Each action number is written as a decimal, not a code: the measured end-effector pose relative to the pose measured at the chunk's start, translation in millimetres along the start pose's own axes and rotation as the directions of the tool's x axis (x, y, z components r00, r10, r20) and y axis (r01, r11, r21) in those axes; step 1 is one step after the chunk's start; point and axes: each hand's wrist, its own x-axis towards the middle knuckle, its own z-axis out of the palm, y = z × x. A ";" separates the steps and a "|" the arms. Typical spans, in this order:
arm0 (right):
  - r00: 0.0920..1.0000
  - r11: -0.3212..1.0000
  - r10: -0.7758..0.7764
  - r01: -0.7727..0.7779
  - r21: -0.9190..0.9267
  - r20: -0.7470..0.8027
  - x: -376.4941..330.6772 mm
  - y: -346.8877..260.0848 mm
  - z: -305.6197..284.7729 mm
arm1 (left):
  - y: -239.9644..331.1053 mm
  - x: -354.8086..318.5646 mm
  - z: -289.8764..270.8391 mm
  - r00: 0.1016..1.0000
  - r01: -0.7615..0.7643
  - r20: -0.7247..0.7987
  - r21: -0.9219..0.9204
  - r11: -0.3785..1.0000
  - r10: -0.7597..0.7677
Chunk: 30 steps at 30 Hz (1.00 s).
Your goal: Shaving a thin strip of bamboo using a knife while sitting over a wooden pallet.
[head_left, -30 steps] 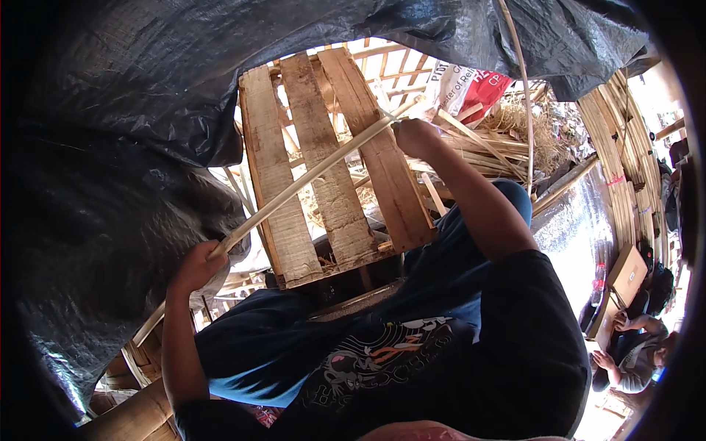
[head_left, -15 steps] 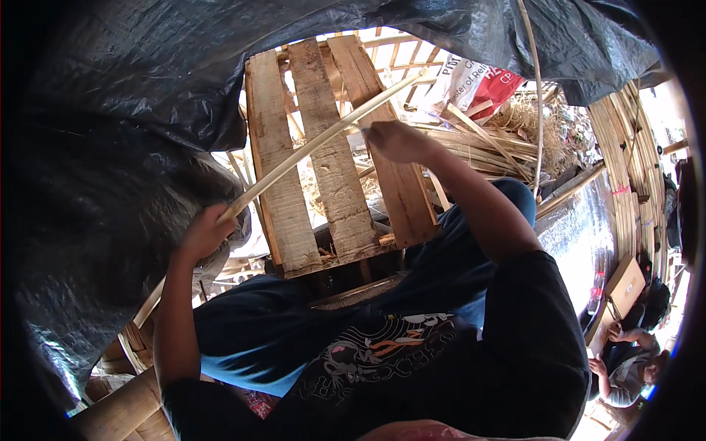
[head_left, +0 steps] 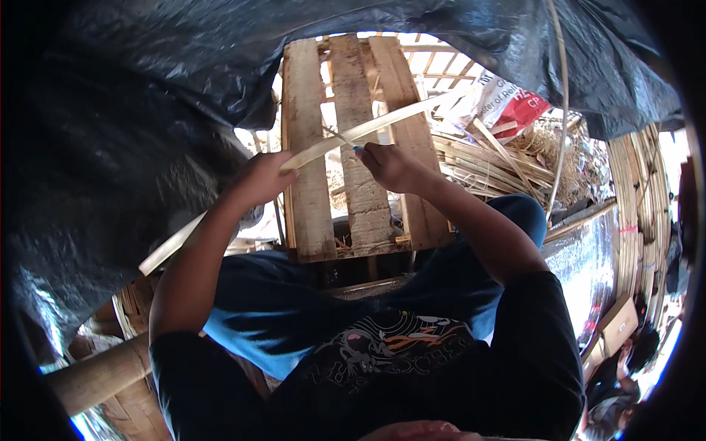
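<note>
A long pale bamboo strip [head_left: 393,118] slants over the slatted wooden bench [head_left: 309,217] before me, from low left up to far right. My left hand [head_left: 263,178] is closed round the strip at the bench's left edge. One end of the strip sticks out behind my left forearm. A knife [head_left: 340,137] is gripped in my right hand [head_left: 393,168], over the middle plank. Its thin blade points up and left and lies against or just beside the strip; actual contact is hard to make out. A bit of blue shows at its handle; my fingers hide the rest.
Split bamboo strips [head_left: 489,163] lie piled beyond the bench at right, near a red and white sack [head_left: 511,103]. Dark plastic sheeting [head_left: 140,147] hangs at left and overhead. A thin pole [head_left: 562,95] stands at right. Another person [head_left: 614,393] sits at far right.
My left hand has moved up and right along with the strip, closer to my right hand. The knife blade now shows clearly. The view has shifted slightly.
</note>
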 end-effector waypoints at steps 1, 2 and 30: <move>0.959 0.962 -0.262 0.252 -0.103 -0.104 -1.5 -1.8 0.7 | 3.0 3.3 1.3 1.000 0.018 -0.005 -0.010 1.000 -0.018; 0.958 0.960 -0.271 0.262 -0.097 -0.093 -1.7 -0.8 2.6 | 6.3 8.5 1.3 1.000 0.003 -0.002 -0.005 1.000 -0.003; 0.943 0.924 -0.247 0.160 -0.348 -0.223 11.4 -25.4 27.1 | 29.3 6.1 16.0 0.995 0.035 -0.096 0.323 0.946 -0.004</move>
